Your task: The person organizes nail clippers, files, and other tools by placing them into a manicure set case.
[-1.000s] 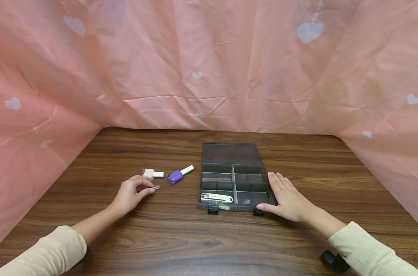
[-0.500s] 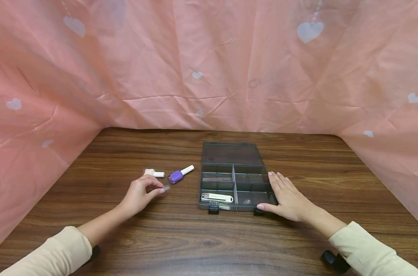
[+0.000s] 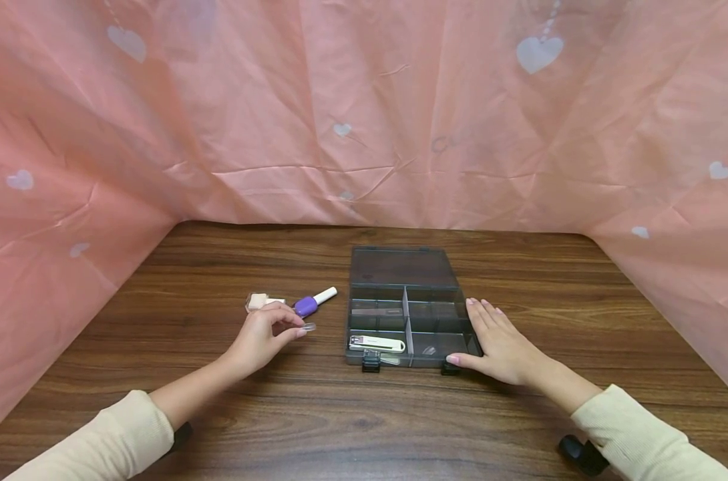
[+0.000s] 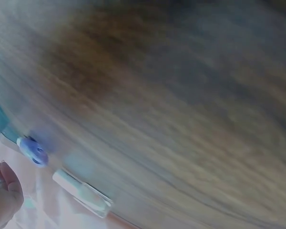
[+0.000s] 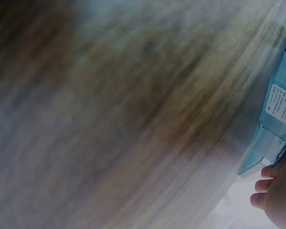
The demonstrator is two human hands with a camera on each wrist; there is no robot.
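My left hand (image 3: 263, 339) pinches a small clear nail tip (image 3: 310, 327) between thumb and fingers, low over the table in the head view. Just beyond it lie a purple nail polish bottle (image 3: 306, 306) and a pale one (image 3: 258, 302), partly covered by the hand. My right hand (image 3: 507, 349) rests along the right side of a dark see-through divided box (image 3: 410, 290), thumb at its front corner, fingers straight. Inside are a white nail clipper (image 3: 377, 344) at front left, a slim strip (image 3: 377, 312) behind it, and another clear piece (image 3: 429, 351) at front right.
The box lid (image 3: 400, 267) lies back, away from me. Two front latches stick out, one being the left latch (image 3: 371, 362). A pink curtain (image 3: 364, 167) encloses the wooden table (image 3: 364, 424). A white label (image 5: 281, 106) shows on the box in the right wrist view.
My left hand has moved right toward the box with the nail tip, passing in front of the pale bottle. My right hand and the box have stayed in place.
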